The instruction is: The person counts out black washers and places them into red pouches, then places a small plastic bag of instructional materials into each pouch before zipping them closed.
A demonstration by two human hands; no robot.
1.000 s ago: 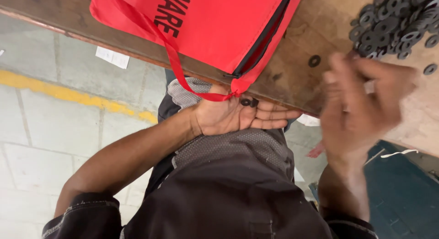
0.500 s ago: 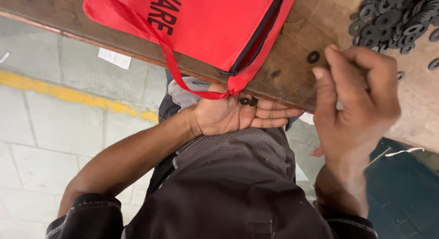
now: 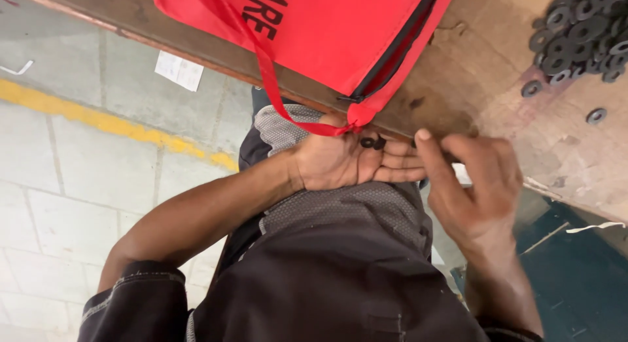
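Observation:
My left hand [image 3: 340, 162] lies palm up just under the edge of the wooden table [image 3: 471, 73], with two small black washers [image 3: 373, 143] resting in its palm. My right hand [image 3: 474, 185] is at the table's edge beside it. Its fingers are bent over the edge and its thumb tip almost touches the left fingertips. Whether a washer is under those fingers is hidden. A pile of black washers [image 3: 579, 34] lies at the far right of the table, with loose washers [image 3: 595, 115] nearby.
A red fabric bag [image 3: 340, 28] with a black zip lies on the table, its red strap [image 3: 275, 87] hanging over the edge near my left hand. Below are a tiled floor with a yellow line [image 3: 111, 123] and a paper scrap [image 3: 178, 70].
My right hand has moved from the washer pile down and left to the table's edge next to my left hand. A lone washer on the table near it is no longer visible.

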